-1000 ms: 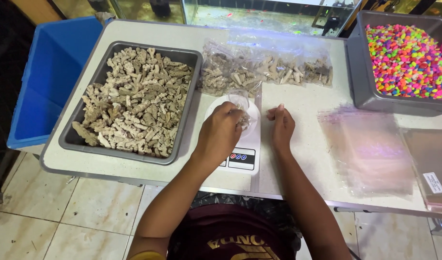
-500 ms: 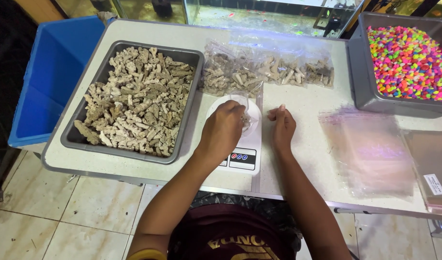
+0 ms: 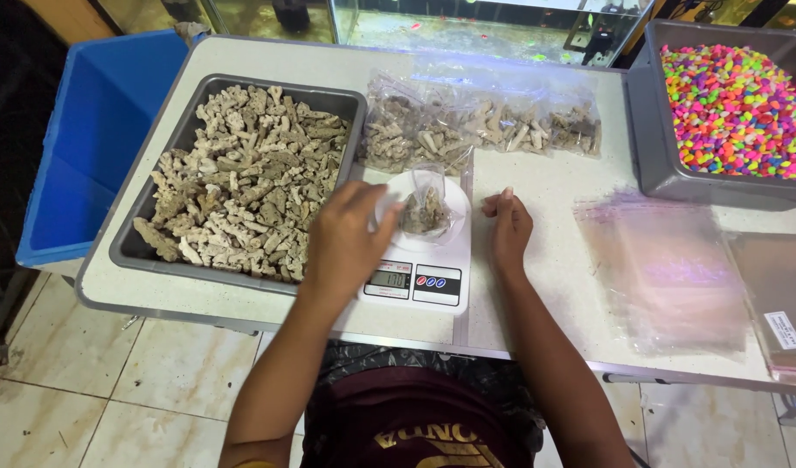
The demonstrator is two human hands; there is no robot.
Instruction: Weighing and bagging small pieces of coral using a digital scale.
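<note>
A small clear bag of beige coral pieces (image 3: pixel 425 210) stands on the round pan of a white kitchen scale (image 3: pixel 426 277). My left hand (image 3: pixel 346 243) hovers between the scale and the grey tray of coral rubble (image 3: pixel 242 182), fingers loosely spread, holding nothing I can see. My right hand (image 3: pixel 505 227) rests on the table just right of the scale, fingers curled, nothing visible in it.
Filled clear bags of coral pieces (image 3: pixel 485 121) lie behind the scale. A grey bin of bright coloured gravel (image 3: pixel 736 104) sits at the far right. A stack of flat clear bags (image 3: pixel 666 269) lies right of my right hand. A blue bin (image 3: pixel 86 139) stands left of the table.
My left hand has left the bag on the scale and moved left toward the coral tray. The bag now stands uncovered on the pan. My right hand has not moved.
</note>
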